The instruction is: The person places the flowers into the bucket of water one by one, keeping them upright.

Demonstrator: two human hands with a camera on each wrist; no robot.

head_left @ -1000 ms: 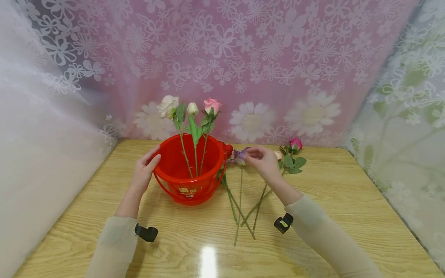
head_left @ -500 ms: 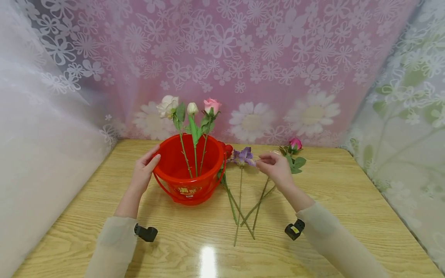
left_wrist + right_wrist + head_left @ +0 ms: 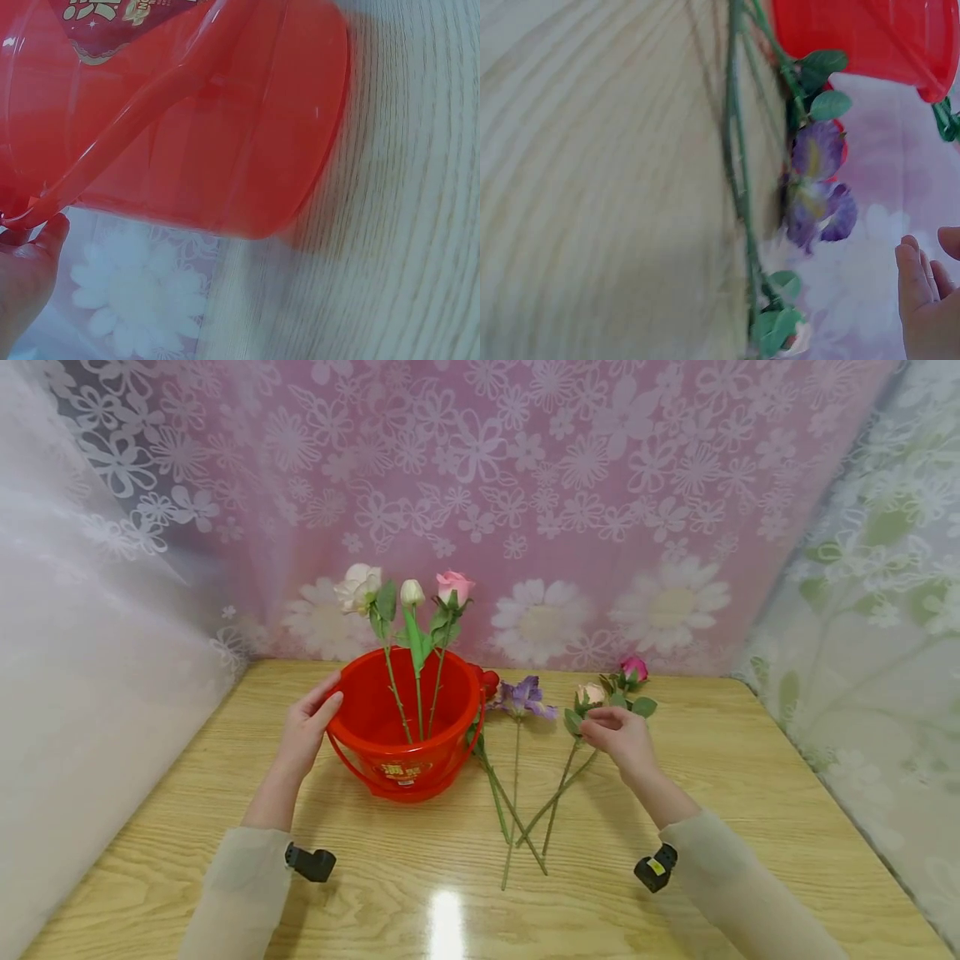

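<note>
Right hand has shifted from purple flower to beside peach rose; fingers loose, nothing held, contact unclear. Left hand grips red bucket at rim. Peach rose lies on tabletop, right of bucket; seems current focus.

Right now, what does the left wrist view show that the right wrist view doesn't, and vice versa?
Only the left wrist view: the left hand and the label with gold print.
Only the right wrist view: the right hand, the purple flower, the pale rose and green stems.
Both: the red bucket, the wooden table, the flower-patterned curtain.
</note>
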